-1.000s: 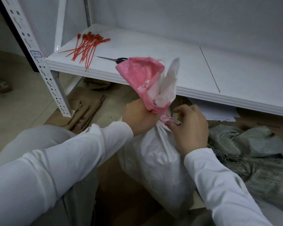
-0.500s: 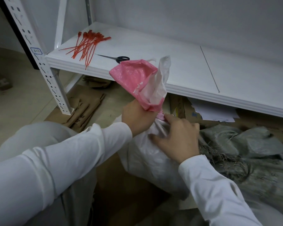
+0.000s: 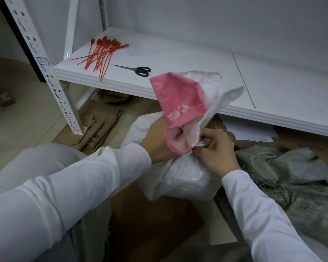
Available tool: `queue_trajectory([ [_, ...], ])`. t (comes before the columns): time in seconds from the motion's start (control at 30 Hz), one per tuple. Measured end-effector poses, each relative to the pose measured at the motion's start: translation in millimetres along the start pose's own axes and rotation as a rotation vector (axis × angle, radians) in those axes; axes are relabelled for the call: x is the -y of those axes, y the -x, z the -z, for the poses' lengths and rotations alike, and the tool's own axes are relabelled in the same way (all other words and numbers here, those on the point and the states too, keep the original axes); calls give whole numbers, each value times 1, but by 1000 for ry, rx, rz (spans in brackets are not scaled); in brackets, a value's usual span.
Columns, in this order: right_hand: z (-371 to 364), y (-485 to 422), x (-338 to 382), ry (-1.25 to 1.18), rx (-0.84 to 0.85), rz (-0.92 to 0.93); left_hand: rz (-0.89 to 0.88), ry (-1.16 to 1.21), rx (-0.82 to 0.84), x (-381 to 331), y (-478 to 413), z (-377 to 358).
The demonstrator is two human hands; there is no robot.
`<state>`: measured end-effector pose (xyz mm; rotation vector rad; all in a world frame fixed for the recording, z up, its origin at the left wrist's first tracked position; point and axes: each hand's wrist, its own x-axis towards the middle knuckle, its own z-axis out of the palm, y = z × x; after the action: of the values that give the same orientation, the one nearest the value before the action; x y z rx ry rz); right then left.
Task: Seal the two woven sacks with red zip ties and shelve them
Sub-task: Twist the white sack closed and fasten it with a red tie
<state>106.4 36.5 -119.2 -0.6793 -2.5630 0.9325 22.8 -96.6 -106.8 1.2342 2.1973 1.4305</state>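
Note:
A white woven sack [image 3: 186, 176] with a pink upper part [image 3: 176, 99] stands on the floor in front of me. My left hand [image 3: 155, 142] grips its gathered neck from the left. My right hand [image 3: 214, 150] pinches the bunched white fabric at the neck from the right. A grey woven sack [image 3: 295, 182] lies slumped on the floor to the right. A bundle of red zip ties [image 3: 100, 53] lies at the left end of the white shelf [image 3: 187, 59].
Black-handled scissors [image 3: 136, 69] lie on the shelf beside the ties. A perforated white upright [image 3: 45, 72] stands at the left. Flattened cardboard [image 3: 97, 125] and white papers [image 3: 250, 129] lie under the shelf. My knee [image 3: 32, 163] is at lower left.
The sack's pink top has opened wider and tipped right. My right hand moved from the sack's body up to the neck and now pinches the fabric. The view shifted slightly.

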Motion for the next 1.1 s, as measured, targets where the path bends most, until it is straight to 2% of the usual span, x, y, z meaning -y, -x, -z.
queue_trajectory([
  [0.07, 2, 0, 2, -38, 46, 5, -32, -28, 31, -3, 1, 8],
  [0.27, 0, -4, 6, 104, 99, 67, -222, -467, -34, 5, -10, 2],
  [0.33, -2, -2, 12, 90, 81, 50, -245, -524, -53, 10, -11, -1],
  [0.4, -3, 0, 16, 62, 15, 73, -215, -514, -106, 11, -14, -1],
  [0.5, -1, 2, 16, 48, -16, 92, -57, -393, -137, 12, -18, 0],
  [0.7, 9, -1, 14, -235, 271, 24, 108, -193, -163, 14, -18, -4],
  [0.8, 6, 1, 13, -257, 373, 26, 210, -102, -174, 15, -19, -5],
  [0.87, 3, 5, 16, -158, 284, 34, 243, -77, -187, 15, -20, -7],
  [0.97, -1, 11, 18, 353, -60, 84, 320, -56, -238, 17, -24, -4],
  [1.0, -1, 13, 21, 454, -139, 76, 351, -39, -251, 18, -25, -2],
  [1.1, 0, 22, 30, 487, -127, 0, 401, 6, -276, 18, -25, -3],
])
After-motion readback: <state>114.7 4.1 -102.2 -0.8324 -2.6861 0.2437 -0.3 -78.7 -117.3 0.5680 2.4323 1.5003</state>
